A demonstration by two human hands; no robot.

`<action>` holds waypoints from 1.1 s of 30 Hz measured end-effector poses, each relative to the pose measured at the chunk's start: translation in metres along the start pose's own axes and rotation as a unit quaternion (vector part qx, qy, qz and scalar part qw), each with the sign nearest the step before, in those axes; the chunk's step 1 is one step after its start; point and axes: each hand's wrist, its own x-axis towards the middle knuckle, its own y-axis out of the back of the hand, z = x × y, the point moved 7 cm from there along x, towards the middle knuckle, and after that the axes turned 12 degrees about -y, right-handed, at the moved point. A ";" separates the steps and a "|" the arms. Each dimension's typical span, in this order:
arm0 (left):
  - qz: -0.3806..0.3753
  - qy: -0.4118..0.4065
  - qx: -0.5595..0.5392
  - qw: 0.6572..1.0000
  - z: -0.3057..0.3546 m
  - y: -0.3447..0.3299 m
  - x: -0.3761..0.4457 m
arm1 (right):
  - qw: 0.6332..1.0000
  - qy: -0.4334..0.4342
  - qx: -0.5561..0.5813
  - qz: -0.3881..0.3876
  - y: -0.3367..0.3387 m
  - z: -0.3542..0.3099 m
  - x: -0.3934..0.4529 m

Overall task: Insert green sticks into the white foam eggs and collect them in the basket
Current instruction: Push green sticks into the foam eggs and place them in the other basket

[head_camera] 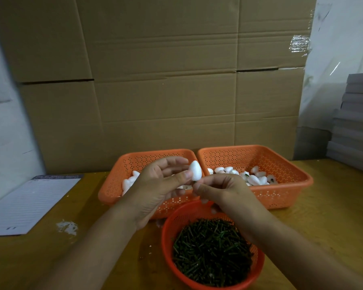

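The left hand (155,185) is pinching a foam egg (195,173); the right hand (222,191) is pinching beneath it, its stick hidden. Stuck eggs are filling the two-o'clock basket (289,197); many remain.

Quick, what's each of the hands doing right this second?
Left hand: holds a foam egg between thumb and fingers.
Right hand: fingers pinched together just under the egg; whether a stick is in them cannot be told.
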 end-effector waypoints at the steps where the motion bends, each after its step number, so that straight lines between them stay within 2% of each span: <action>1: 0.003 -0.003 0.009 1.000 0.000 0.000 0.000 | 1.000 0.003 0.010 0.005 0.001 0.000 0.000; 12: 0.002 -0.022 0.079 0.997 0.000 -0.001 -0.001 | 0.999 0.024 0.004 0.022 -0.002 -0.003 -0.001; 17: -0.022 -0.021 0.094 0.995 0.000 -0.003 -0.001 | 0.999 0.032 -0.015 0.020 -0.001 -0.006 -0.004; 28: -0.065 0.000 0.031 0.997 -0.001 -0.003 -0.001 | 0.997 0.055 -0.053 -0.019 -0.008 -0.012 -0.006; 33: -0.058 -0.001 0.013 0.998 -0.002 -0.002 -0.001 | 0.998 0.050 -0.026 -0.014 -0.006 -0.010 -0.005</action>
